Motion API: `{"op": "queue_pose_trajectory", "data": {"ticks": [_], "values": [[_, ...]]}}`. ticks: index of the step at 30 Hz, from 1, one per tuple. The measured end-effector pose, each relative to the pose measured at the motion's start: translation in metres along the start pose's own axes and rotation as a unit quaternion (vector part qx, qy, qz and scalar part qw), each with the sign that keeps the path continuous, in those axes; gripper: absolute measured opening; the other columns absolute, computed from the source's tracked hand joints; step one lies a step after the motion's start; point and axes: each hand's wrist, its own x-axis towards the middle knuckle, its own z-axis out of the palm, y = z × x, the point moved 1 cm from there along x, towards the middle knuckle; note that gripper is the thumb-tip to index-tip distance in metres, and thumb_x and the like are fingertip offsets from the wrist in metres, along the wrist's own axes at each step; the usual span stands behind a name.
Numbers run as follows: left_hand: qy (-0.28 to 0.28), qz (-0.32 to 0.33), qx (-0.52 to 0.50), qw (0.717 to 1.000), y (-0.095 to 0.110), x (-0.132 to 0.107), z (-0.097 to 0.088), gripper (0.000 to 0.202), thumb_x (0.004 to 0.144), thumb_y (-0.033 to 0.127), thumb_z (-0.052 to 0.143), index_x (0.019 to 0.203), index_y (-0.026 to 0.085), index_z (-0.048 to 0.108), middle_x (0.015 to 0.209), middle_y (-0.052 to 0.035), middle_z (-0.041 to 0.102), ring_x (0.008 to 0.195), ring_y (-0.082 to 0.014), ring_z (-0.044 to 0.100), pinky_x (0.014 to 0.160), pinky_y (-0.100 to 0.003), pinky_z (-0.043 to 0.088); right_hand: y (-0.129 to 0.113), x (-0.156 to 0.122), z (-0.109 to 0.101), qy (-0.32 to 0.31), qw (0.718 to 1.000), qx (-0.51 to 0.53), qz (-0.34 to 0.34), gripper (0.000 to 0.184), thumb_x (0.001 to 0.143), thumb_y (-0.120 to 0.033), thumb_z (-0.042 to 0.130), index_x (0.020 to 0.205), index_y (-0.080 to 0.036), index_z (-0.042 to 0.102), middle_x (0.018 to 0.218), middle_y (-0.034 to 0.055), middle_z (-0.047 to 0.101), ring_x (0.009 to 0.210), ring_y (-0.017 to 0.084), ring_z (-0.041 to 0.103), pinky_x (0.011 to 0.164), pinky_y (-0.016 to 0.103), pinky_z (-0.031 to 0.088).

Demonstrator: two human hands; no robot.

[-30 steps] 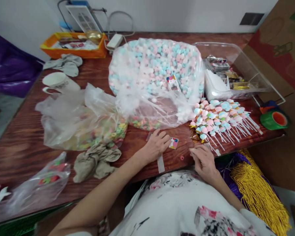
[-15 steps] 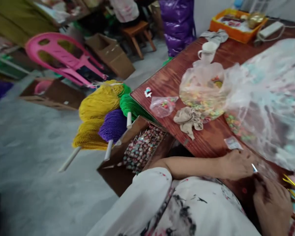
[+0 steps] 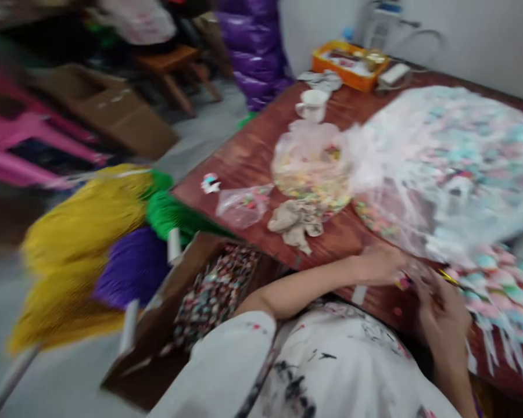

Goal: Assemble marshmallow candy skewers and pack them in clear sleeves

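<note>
My left hand (image 3: 381, 265) reaches across the near edge of the table, its fingers closed and blurred. Close by its fingertips shows a small pink-and-yellow piece (image 3: 403, 281). My right hand (image 3: 447, 307) faces it with fingers curled together around something that looks like clear plastic, too smeared to name. The fingertips of both hands nearly meet. Beyond the right hand lies a gold strip (image 3: 448, 277). A pile of pink, white and pale blue candy-like pieces with white sticks (image 3: 501, 284) rests at the right.
A large clear bag of pastel pieces (image 3: 453, 145) covers the table's right side. Nearby are a smaller filled bag (image 3: 309, 168), beige cloth (image 3: 296, 223), white mug (image 3: 312, 105) and orange tray (image 3: 346, 67). A carton of small beads or sweets (image 3: 213, 290) and purple cord (image 3: 133, 267) stand left.
My view has swung to the right, so the table sits further left in the picture. Both hands stay close together, and the small pink-and-yellow piece now shows between them.
</note>
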Motion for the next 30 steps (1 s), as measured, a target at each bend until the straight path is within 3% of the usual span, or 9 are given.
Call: {"op": "queue_pose_trajectory", "data": {"ticks": [3,6,10,17,20,23,25,27,30], "values": [[-0.002,0.009,-0.067,0.998,-0.004,-0.004,-0.02,0.025,0.079,0.008,0.05,0.088,0.015,0.072,0.087,-0.0065,0.07,0.08,-0.0156,0.062,0.073,-0.025,0.047,-0.014,0.003,0.003,-0.039,0.998,0.056,0.0,0.038,0.089,-0.021,0.051,0.126,-0.022,0.057,0.125,0.0135,0.061,0.115,0.026,0.057,0.096,0.043,0.047],[-0.025,0.04,-0.114,0.992,-0.004,0.0,-0.024,0.03,0.074,0.003,0.046,0.085,0.016,0.071,0.08,-0.0038,0.067,0.076,-0.0138,0.06,0.072,-0.024,0.046,-0.014,0.009,0.013,-0.038,0.992,0.122,-0.007,0.022,0.089,-0.015,0.048,0.098,-0.022,0.067,0.096,0.007,0.07,0.087,0.018,0.065,0.08,0.032,0.051],[-0.02,0.024,-0.096,0.995,0.002,-0.003,-0.013,0.03,0.074,0.003,0.045,0.084,0.016,0.07,0.078,-0.0034,0.063,0.074,-0.0143,0.058,0.071,-0.026,0.045,-0.005,0.003,0.019,0.0,0.989,0.14,0.051,0.021,0.087,-0.012,0.045,0.081,-0.018,0.064,0.074,0.003,0.064,0.067,0.015,0.059,0.067,0.027,0.046],[0.028,-0.011,-0.073,0.997,-0.005,-0.003,-0.001,0.03,0.076,0.003,0.046,0.093,0.015,0.067,0.08,-0.0045,0.064,0.077,-0.0159,0.058,0.073,-0.028,0.047,-0.005,-0.01,0.008,0.027,0.933,0.305,0.187,0.025,0.089,-0.031,0.054,0.109,-0.019,0.063,0.082,0.0021,0.066,0.072,0.015,0.061,0.069,0.027,0.048],[0.018,0.002,-0.063,0.998,-0.002,0.002,-0.005,0.031,0.077,0.003,0.044,0.094,0.016,0.066,0.082,-0.0046,0.063,0.078,-0.0161,0.058,0.073,-0.029,0.049,-0.01,-0.007,0.012,-0.01,0.93,0.313,0.193,0.014,0.084,-0.028,0.058,0.087,-0.019,0.068,0.075,0.0013,0.066,0.068,0.014,0.059,0.066,0.026,0.046],[0.048,0.03,0.045,0.997,0.013,0.002,-0.013,0.042,0.074,0.002,0.045,0.11,0.014,0.063,0.102,-0.0122,0.062,0.099,-0.0238,0.056,0.086,-0.04,0.049,-0.009,0.003,0.022,0.001,0.916,0.335,0.222,0.021,0.083,-0.025,0.054,0.066,-0.019,0.062,0.061,-0.0013,0.059,0.06,0.012,0.052,0.061,0.025,0.042],[0.062,0.05,0.121,0.989,0.025,-0.001,-0.015,0.053,0.072,0.003,0.05,0.123,0.015,0.057,0.126,-0.0177,0.053,0.119,-0.0321,0.046,0.096,-0.05,0.044,-0.005,0.009,0.029,0.035,0.873,0.401,0.276,0.021,0.081,-0.028,0.056,0.062,-0.019,0.059,0.057,-0.0025,0.056,0.056,0.011,0.048,0.056,0.023,0.04],[0.062,0.055,0.17,0.982,0.033,-0.005,-0.014,0.057,0.072,0.01,0.056,0.129,0.016,0.052,0.139,-0.0193,0.044,0.128,-0.0376,0.037,0.1,-0.056,0.038,-0.004,0.013,0.036,0.046,0.797,0.495,0.343,0.021,0.076,-0.033,0.06,0.061,-0.018,0.056,0.053,-0.0037,0.053,0.049,0.009,0.044,0.048,0.021,0.034],[0.095,0.066,0.208,0.971,0.028,-0.007,-0.007,0.046,0.077,0.015,0.057,0.123,0.017,0.056,0.131,-0.0188,0.05,0.121,-0.0367,0.042,0.098,-0.057,0.037,-0.012,0.014,0.047,0.009,0.704,0.587,0.4,0.024,0.071,-0.038,0.064,0.062,-0.018,0.055,0.049,-0.0051,0.051,0.039,0.006,0.034,0.038,0.019,0.022]]}}
